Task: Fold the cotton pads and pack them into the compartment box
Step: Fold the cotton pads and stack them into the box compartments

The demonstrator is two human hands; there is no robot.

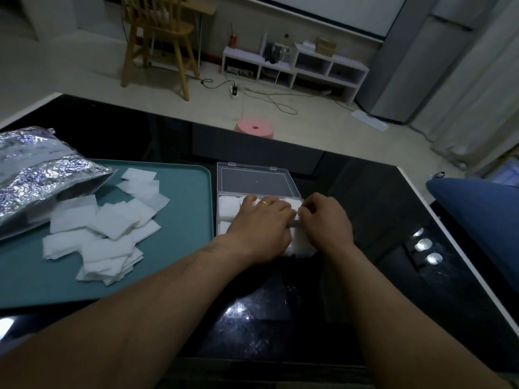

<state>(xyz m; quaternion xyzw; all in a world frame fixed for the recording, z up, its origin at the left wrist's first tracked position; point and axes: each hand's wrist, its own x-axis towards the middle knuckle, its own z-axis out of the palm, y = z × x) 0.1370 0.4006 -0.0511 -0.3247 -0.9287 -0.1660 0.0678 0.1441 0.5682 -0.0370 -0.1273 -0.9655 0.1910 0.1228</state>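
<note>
A clear plastic compartment box (224, 220) lies on the black table with its lid (254, 179) folded back flat behind it. White folded cotton pads (229, 204) fill its visible compartments. My left hand (259, 226) lies over the middle of the box, fingers curled down onto the pads. My right hand (323, 220) is at the box's right side, fingers bent and pinching a white cotton pad (300, 240) at the right compartment. Both hands hide most of the box. Several loose square pads (112, 220) lie piled on the teal tray (179, 248) to the left.
A crinkled silver foil bag (39, 175) lies open on the tray's far left. The black glossy table (351, 262) extends right to a white edge. A blue cushion (477, 220) sits at right; a pink stool (254, 129) stands on the floor beyond.
</note>
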